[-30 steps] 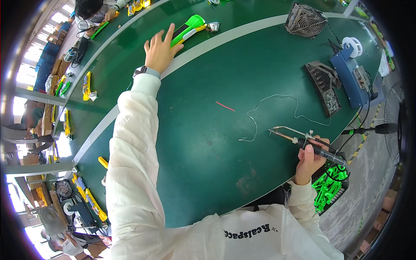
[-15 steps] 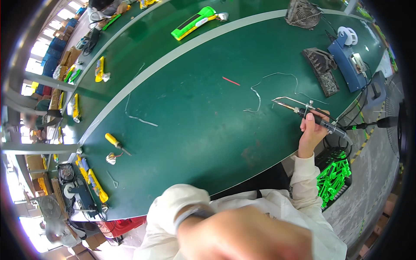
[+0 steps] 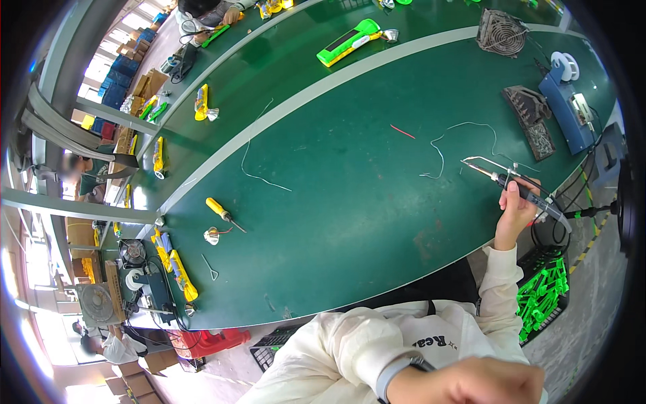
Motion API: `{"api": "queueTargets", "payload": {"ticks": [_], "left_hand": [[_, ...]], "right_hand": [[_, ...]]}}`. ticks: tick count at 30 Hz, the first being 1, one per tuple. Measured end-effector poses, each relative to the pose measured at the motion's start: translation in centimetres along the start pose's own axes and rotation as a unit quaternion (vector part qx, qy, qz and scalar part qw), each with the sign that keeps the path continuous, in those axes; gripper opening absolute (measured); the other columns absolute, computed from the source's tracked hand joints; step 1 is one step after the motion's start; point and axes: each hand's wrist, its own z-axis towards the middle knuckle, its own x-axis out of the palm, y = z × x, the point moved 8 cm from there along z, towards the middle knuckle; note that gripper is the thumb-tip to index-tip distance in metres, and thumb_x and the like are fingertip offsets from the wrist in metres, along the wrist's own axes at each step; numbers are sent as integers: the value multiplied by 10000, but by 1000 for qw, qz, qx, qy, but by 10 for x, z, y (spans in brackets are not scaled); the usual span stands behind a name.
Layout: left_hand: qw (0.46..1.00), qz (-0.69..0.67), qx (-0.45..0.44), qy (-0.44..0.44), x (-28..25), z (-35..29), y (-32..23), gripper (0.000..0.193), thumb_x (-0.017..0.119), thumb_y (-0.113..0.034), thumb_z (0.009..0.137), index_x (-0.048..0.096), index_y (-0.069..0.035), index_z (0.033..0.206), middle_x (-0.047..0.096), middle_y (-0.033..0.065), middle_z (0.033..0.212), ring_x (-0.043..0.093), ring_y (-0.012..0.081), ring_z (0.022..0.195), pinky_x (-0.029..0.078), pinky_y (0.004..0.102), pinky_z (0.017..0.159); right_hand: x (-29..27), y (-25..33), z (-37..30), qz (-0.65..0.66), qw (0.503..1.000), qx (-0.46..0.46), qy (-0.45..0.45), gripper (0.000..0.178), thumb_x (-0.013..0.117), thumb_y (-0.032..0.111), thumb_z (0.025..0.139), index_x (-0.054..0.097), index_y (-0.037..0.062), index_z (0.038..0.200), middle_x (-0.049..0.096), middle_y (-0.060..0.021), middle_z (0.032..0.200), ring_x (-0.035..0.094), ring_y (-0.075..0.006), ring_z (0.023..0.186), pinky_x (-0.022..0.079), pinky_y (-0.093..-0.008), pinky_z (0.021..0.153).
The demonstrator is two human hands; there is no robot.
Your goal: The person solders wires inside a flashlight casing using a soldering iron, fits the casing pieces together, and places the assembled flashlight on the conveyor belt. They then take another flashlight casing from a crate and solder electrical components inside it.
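Note:
My right hand (image 3: pixel 515 214) is closed round a soldering iron (image 3: pixel 521 187) with a thin wire-feed guide above its barrel. Its tip points left over the green table, near a loose curl of solder wire (image 3: pixel 442 155). My left hand (image 3: pixel 471 382) is raised near my body at the lower edge, blurred, with a watch (image 3: pixel 404 369) at the wrist. Its fingers are partly hidden and run toward the frame's edge. A short red tube-like piece (image 3: pixel 402 131) lies farther up the table. At the left lie a yellow-handled screwdriver (image 3: pixel 222 212) and a small reflector lamp piece with a red wire (image 3: pixel 212 236).
A blue solder feeder (image 3: pixel 565 111), a dark soldering stand (image 3: pixel 529 121) and a fan (image 3: pixel 501 34) stand at right. A green-yellow flashlight (image 3: pixel 350 44) lies on the far strip. A crate of green parts (image 3: pixel 544 296) is beside my right arm. Co-workers sit at left.
The view has shifted, so the table's things appear farther right. My left hand has moved right and lower in the picture. My right hand keeps hold of the soldering iron.

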Motion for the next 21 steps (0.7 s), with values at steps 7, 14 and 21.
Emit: {"api": "queueTargets", "payload": {"ticks": [7, 14, 21], "left_hand": [[984, 166, -42, 45, 13, -41, 15, 239, 556, -132, 1027, 663, 82, 1011, 599, 182, 1017, 591, 282, 864, 481, 361, 746], [933, 330, -117, 77, -18, -29, -53, 135, 567, -38, 996, 681, 14, 1045, 631, 187, 1030, 633, 286, 895, 509, 366, 756], [962, 229, 87, -123, -11, 10, -81, 217, 544, -75, 1012, 659, 41, 1155, 650, 279, 1104, 691, 335, 922, 561, 361, 796]], "right_hand": [[0, 1, 2, 9, 1000, -14, -11, 225, 669, 169, 943, 537, 4, 1020, 534, -45, 790, 469, -85, 542, 358, -219, 467], [-3, 4, 0, -16, 1000, -19, -17, 221, 667, 164, 936, 544, -2, 1014, 526, -55, 874, 470, -86, 536, 363, -220, 462], [-3, 4, 3, 9, 1000, -7, -4, 199, 669, 119, 933, 545, -5, 1026, 542, -53, 820, 498, -86, 545, 387, -220, 475]]}}
